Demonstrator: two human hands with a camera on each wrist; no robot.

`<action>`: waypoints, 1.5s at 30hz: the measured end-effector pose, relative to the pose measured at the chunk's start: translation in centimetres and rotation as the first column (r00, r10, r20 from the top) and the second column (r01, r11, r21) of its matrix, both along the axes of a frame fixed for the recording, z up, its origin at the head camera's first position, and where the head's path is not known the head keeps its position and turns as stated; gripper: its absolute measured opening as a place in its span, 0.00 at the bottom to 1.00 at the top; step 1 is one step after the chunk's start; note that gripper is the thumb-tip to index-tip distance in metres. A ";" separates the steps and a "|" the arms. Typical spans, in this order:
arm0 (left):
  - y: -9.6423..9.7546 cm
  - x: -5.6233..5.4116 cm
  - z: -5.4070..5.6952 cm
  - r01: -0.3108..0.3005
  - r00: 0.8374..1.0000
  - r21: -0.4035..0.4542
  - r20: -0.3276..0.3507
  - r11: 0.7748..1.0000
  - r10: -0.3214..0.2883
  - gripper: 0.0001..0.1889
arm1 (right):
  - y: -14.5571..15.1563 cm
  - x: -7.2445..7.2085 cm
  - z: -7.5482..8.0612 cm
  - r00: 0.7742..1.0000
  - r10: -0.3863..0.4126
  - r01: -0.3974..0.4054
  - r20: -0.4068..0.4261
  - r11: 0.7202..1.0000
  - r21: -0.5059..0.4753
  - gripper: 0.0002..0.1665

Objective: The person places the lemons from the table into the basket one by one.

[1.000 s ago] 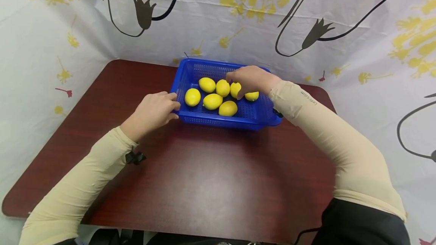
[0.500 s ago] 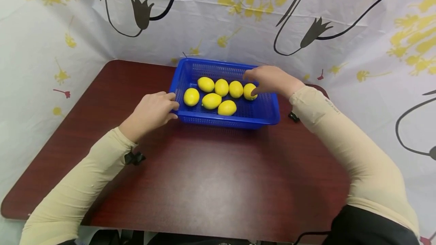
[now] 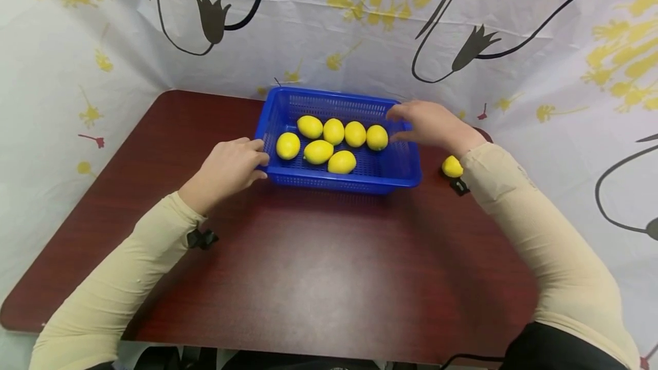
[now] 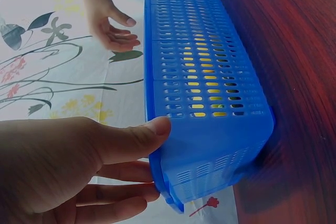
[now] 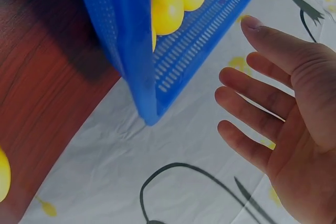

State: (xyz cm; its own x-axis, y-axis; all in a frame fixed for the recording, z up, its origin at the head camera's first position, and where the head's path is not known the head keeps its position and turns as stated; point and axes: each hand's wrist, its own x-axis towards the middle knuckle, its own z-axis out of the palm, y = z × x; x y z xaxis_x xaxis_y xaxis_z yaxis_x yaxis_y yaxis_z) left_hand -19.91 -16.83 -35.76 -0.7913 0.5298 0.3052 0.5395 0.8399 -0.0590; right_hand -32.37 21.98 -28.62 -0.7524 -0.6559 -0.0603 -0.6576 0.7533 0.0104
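A blue perforated plastic basket [image 3: 339, 179] sits near the table's back edge with several yellow lemons [image 3: 318, 152] inside. At its left end, my left hand [image 3: 226, 170] holds the rim. In the left wrist view, the thumb [image 4: 149, 134] lies on one side of that rim and the fingers on the other. My right hand [image 3: 434, 125] hovers over the basket's right end, near the rightmost lemon [image 3: 377, 137] in it. The right wrist view shows that hand's fingers [image 5: 254, 90] spread and apart from the basket, holding nothing.
Outside the basket, another lemon [image 3: 452, 166] lies on the table to the right, partly hidden by my right forearm. The dark red wooden table [image 3: 308, 267] extends toward me. A white patterned cloth [image 3: 288, 27] hangs behind it.
My right hand has moved right from over the lemons to the basket's right end, uncovering the rightmost lemon inside and the lemon on the table. The left hand stays on the rim.
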 end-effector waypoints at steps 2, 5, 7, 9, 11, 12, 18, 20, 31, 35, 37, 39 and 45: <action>0.0 0.0 0.0 0.000 1.000 -0.002 0.003 1.000 0.000 0.09 | 0.6 0.1 -0.1 1.000 0.002 -0.002 -0.018 1.000 -0.017 0.26; 0.1 0.0 -0.1 -0.003 1.000 -0.003 0.006 1.000 0.003 0.09 | 1.8 0.1 -0.3 0.999 0.003 -0.006 -0.048 0.998 -0.058 0.23; 0.1 0.1 -0.1 -0.004 1.000 -0.002 0.006 1.000 0.004 0.09 | 2.6 0.2 -0.5 0.999 -0.002 -0.002 -0.054 0.996 -0.085 0.22; 0.1 0.1 0.0 -0.003 1.000 0.001 0.005 1.000 0.003 0.09 | 3.5 0.2 -0.6 0.998 -0.005 -0.001 -0.057 0.993 -0.119 0.21; 0.1 0.1 0.0 -0.002 1.000 0.002 0.003 1.000 0.002 0.09 | 4.4 0.3 -0.7 0.998 -0.016 0.008 -0.053 0.989 -0.145 0.20; 0.1 0.0 0.0 -0.001 1.000 0.003 0.001 1.000 0.001 0.09 | 4.9 0.3 -0.8 0.998 -0.026 0.018 -0.050 0.988 -0.155 0.20; 0.1 -0.1 0.0 0.005 1.000 0.003 0.001 1.000 -0.005 0.09 | 7.5 0.4 -1.4 0.995 -0.095 0.090 -0.030 0.985 -0.145 0.23; 0.1 -0.1 0.0 0.005 1.000 0.002 0.004 1.000 -0.005 0.09 | 8.3 0.5 -1.6 0.993 -0.115 0.111 -0.015 0.984 -0.138 0.25; 0.1 -0.1 0.0 0.004 1.000 0.008 0.000 1.000 -0.004 0.09 | 11.8 0.4 -3.1 0.974 -0.221 0.225 0.050 0.968 -0.108 0.31; 0.1 -0.2 0.0 0.004 1.000 0.010 0.001 1.000 -0.004 0.09 | 12.9 0.2 -4.0 0.965 -0.252 0.259 0.071 0.960 -0.109 0.33; 0.1 -0.2 -0.1 0.002 1.000 0.011 0.002 1.000 -0.002 0.09 | 13.3 0.2 -4.3 0.962 -0.261 0.269 0.077 0.956 -0.115 0.34; 0.1 -0.2 -0.1 0.001 1.000 0.012 0.003 1.000 -0.001 0.09 | 13.7 0.2 -4.7 0.961 -0.266 0.275 0.080 0.954 -0.122 0.35; 0.1 -0.2 -0.3 0.002 1.000 0.012 0.000 1.000 -0.002 0.09 | 14.8 0.0 -5.9 0.949 -0.296 0.309 0.110 0.944 -0.120 0.36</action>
State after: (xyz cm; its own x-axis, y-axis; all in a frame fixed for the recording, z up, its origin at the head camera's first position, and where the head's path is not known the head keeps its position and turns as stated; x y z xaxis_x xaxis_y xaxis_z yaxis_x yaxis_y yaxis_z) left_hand -20.15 -16.75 -36.02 -0.7906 0.5274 0.3112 0.5409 0.8397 -0.0491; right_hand -32.42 36.75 -34.52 -0.9121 -0.4049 -0.0635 -0.3921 0.9072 -0.1527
